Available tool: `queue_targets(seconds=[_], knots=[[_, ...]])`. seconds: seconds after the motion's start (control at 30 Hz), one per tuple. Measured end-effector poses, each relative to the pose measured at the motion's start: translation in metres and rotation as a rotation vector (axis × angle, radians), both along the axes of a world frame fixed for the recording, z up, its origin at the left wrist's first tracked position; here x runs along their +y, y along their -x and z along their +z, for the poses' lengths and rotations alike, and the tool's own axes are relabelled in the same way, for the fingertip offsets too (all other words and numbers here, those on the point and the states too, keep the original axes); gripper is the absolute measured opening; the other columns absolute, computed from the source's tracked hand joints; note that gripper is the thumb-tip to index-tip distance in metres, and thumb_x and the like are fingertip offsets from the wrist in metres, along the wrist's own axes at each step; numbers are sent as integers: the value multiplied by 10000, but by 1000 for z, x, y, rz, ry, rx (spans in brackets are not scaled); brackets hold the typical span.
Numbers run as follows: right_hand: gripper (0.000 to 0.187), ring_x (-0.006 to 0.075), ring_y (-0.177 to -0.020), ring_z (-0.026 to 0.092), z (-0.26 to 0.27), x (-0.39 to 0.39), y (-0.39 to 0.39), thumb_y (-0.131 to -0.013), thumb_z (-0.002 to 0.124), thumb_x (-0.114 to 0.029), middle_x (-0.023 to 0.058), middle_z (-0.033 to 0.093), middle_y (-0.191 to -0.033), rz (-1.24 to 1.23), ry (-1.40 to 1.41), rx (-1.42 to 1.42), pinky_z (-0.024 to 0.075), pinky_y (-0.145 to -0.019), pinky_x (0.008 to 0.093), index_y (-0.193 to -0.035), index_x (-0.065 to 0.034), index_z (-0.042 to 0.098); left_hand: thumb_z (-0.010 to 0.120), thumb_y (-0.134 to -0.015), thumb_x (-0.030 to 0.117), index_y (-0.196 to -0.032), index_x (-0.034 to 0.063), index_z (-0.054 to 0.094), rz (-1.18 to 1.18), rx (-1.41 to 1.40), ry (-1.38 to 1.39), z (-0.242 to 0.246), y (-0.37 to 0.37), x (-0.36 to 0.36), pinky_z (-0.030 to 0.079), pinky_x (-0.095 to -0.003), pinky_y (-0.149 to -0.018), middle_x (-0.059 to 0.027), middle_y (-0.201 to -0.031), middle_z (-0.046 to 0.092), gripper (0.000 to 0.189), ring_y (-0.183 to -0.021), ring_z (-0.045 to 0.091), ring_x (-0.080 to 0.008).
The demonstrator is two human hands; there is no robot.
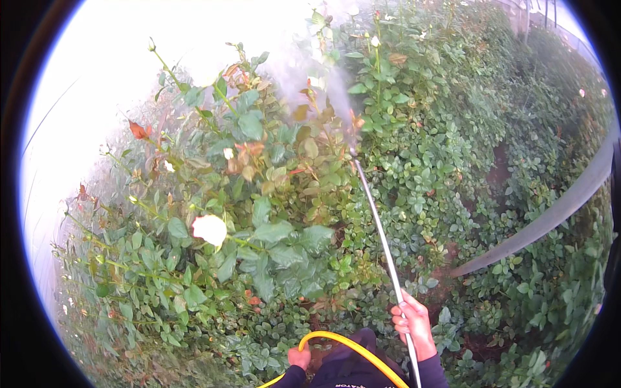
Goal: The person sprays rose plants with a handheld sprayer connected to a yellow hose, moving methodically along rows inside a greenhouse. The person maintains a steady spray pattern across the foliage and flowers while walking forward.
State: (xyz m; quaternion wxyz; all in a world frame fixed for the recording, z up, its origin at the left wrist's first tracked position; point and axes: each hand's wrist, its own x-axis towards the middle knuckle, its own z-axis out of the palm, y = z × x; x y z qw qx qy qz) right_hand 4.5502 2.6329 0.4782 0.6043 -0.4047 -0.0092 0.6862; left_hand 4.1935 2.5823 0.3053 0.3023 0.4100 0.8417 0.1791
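My right hand grips a long metal spray lance near its lower end. The lance points up and away, and a pale mist fans out from its nozzle over the rose bushes. Low in the view, my left hand is closed around a yellow hose. That hose arches from the left hand across my dark clothing towards the bottom edge, close to the lance's lower end. Ahead to the left, a white rose bloom stands above dark green leaves.
Dense rose foliage surrounds me on both sides. A grey post, bent by the lens, rises out of the bushes at right. Reddish young leaves and a tall bud stick up at left. Strong glare washes out the upper left.
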Motion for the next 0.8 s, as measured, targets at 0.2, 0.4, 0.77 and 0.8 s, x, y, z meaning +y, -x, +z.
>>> queue_targets(seconds=[0.2,0.4,0.77,0.8], knots=[[441,47,-505,384,12,18,-24,-937,453,-6,64,523,-760,-120,64,-23,272,-387,159,-1371,-84,451,629,-840,416,-693,-10,681,-37,73,202,-4,-7,27,495,-431,-652,-192,-650,650,454,-667,664,-343],[495,67,-536,383,19,0,-20,-961,469,-37,71,513,-780,-51,67,31,284,-428,177,-1440,-132,385,601,-844,470,-722,-6,685,-293,58,339,-26,-42,56,500,-437,-678,-206,-686,659,499,-714,670,-359],[488,60,-521,370,24,20,-74,-965,477,-58,62,507,-781,-39,-86,-5,280,-423,184,-1438,-135,389,617,-911,328,-747,-7,649,-109,-464,107,23,-211,179,413,-354,-552,-19,-616,559,375,-579,512,-120],[485,61,-522,376,23,23,-82,-963,474,-52,66,511,-785,-109,14,5,277,-417,182,-1434,-133,394,612,-918,299,-734,6,638,-112,-568,25,30,-237,199,383,-332,-519,1,-601,534,347,-554,486,-104]])
